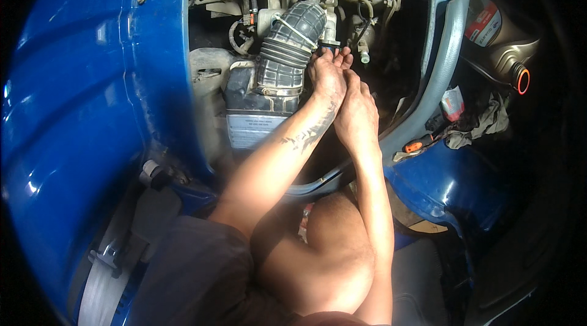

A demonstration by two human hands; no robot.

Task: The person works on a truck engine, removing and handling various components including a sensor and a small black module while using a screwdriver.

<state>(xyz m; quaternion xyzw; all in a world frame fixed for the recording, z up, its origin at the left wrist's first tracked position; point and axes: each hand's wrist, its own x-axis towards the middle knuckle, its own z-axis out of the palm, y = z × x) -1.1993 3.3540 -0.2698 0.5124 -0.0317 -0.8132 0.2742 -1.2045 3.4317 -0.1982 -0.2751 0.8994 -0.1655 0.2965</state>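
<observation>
My left hand [328,75] reaches into the engine bay with its fingers bent up against a dark round part [331,45] at the lower end of a metal housing [331,28]. A bit of blue shows between that part and the fingertips. Close beside the left wrist is my right hand [358,109], its fingers curled and mostly hidden; what they hold cannot be made out. Just left of both hands, a ribbed black air intake hose [286,48] runs down to a black air filter box [263,103] with a pale label.
Blue body panel [92,112] borders the bay on the left. Along the right curves a grey-blue frame edge [449,39]. Beyond it lie an uncapped oil bottle [507,51], a crumpled dark rag [480,124] and an orange-and-black tool handle [419,142]. My bent knee is below the forearms.
</observation>
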